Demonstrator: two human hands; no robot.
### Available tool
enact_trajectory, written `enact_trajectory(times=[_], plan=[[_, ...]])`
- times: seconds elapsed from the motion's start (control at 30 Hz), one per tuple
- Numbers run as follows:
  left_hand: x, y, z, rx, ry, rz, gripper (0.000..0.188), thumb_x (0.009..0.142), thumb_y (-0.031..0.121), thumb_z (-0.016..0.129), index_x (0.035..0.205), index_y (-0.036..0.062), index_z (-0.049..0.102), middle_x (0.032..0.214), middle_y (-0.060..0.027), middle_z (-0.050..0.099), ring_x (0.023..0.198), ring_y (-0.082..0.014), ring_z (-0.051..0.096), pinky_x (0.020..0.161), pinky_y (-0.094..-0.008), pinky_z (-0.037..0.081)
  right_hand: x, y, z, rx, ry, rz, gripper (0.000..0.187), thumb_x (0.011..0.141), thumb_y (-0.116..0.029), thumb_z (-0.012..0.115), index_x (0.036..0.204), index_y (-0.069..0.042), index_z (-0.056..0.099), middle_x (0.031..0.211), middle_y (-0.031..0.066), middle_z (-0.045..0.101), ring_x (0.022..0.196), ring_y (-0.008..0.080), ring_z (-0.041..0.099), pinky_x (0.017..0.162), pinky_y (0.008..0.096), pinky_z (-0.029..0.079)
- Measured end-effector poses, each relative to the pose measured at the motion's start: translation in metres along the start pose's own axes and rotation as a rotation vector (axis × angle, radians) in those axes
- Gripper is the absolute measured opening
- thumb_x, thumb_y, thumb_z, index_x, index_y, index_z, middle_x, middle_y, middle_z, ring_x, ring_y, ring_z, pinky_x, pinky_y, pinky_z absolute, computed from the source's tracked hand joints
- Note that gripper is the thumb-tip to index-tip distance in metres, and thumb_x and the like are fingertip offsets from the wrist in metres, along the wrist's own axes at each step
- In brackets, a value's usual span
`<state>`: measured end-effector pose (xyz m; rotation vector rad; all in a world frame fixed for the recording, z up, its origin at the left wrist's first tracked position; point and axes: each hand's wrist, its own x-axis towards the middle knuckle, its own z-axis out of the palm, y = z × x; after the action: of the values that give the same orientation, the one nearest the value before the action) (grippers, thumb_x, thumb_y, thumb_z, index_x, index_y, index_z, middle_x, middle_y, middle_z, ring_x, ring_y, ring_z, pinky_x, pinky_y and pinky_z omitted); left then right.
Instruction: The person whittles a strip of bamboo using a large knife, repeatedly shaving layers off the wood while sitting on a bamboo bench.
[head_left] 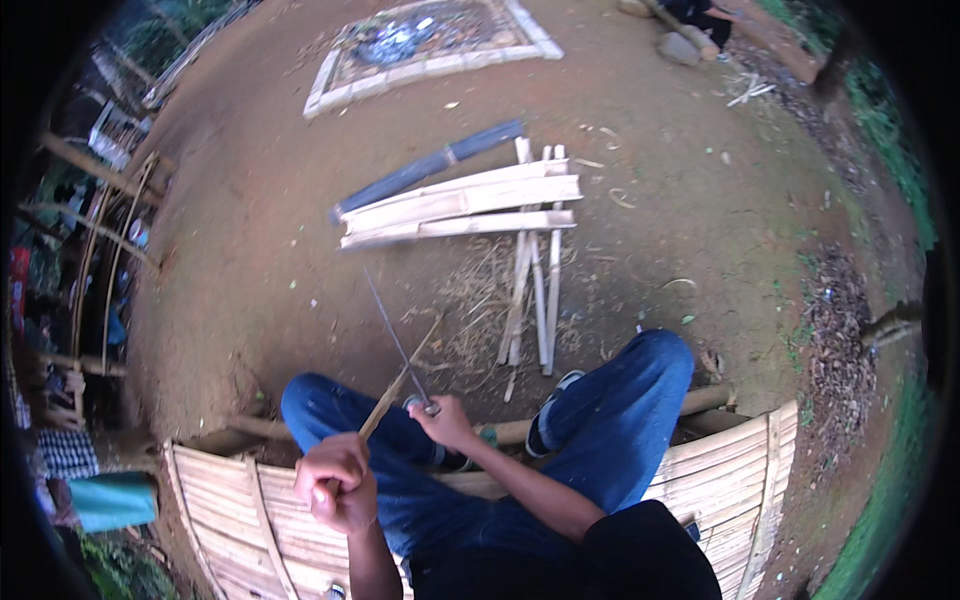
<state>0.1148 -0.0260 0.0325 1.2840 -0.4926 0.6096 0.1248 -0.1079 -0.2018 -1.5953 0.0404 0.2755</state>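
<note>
My left hand is closed round the near end of a narrow bamboo strip, which slants away from me above my left thigh. My right hand grips the handle of a long, thin-bladed knife. The blade points forward and left, crossing close to the strip; whether it touches the strip I cannot tell. Beyond my knees, split bamboo halves lie side by side, with a dark pole behind them. Several thin bamboo sticks lie lengthwise under their right end.
I sit on a slatted bamboo bench. Bamboo shavings litter the earth before my feet. Farther off is a pale-bordered fire pit with ash. Bamboo railings stand at the left. Another person is partly visible far right, near a rock.
</note>
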Motion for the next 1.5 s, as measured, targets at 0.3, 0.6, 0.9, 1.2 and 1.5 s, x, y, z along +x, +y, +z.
enact_trajectory(times=[0.3,0.6,0.9,1.2,1.5], plan=[[-0.015,0.005,0.014,0.031,-0.005,0.032,0.041,0.093,0.031,0.044,0.063,0.003,0.043,0.042,0.0015,0.029,0.034,-0.0105,0.029,0.035,-0.0258,0.023,0.021,0.027,-0.035,0.639,-0.101,0.782,0.042,0.086,-0.043,0.061,0.076,-0.002,0.058,0.051,-0.0047,0.038,0.039,0.0062,0.037,0.037,0.0237,0.031],[-0.046,0.028,0.044,-0.027,-0.184,0.006,0.04,0.089,0.023,0.046,0.055,0.0009,0.045,0.039,-0.0044,0.038,0.03,-0.0161,0.036,0.033,-0.0281,0.026,0.016,0.029,-0.028,1.163,-0.01,0.928,0.052,0.077,-0.056,0.065,0.086,-0.005,0.055,0.052,-0.0094,0.035,0.041,0.0026,0.036,0.042,0.0205,0.031],[-0.041,0.055,0.035,-0.065,-0.438,-0.039,0.037,0.087,0.021,0.05,0.057,-0.0009,0.049,0.049,-0.0089,0.045,0.042,-0.0222,0.044,0.043,-0.0358,0.034,0.01,0.04,-0.03,1.145,-0.016,0.794,0.026,0.085,-0.026,0.061,0.068,-0.015,0.047,0.052,-0.0087,0.036,0.043,0.0045,0.035,0.043,0.0219,0.032],[-0.035,0.055,0.031,0.038,-0.153,-0.063,0.041,0.086,0.024,0.048,0.054,-0.001,0.047,0.044,-0.0077,0.041,0.037,-0.0189,0.041,0.039,-0.0318,0.032,0.035,0.02,-0.058,1.311,0.163,0.609,0.018,0.086,-0.013,0.054,0.071,-0.013,0.045,0.056,-0.0059,0.037,0.044,0.007,0.036,0.044,0.0261,0.034],[-0.035,0.045,-0.02,0.031,0.042,-0.014,0.041,0.092,0.026,0.039,0.057,0.0042,0.04,0.043,0.0014,0.028,0.035,-0.0105,0.027,0.036,-0.0266,0.022,0.043,-0.012,-0.116,1.08,0.578,0.425,0.032,0.085,-0.034,0.066,0.073,-0.012,0.046,0.052,-0.0056,0.035,0.041,0.0073,0.035,0.042,0.0265,0.035]])
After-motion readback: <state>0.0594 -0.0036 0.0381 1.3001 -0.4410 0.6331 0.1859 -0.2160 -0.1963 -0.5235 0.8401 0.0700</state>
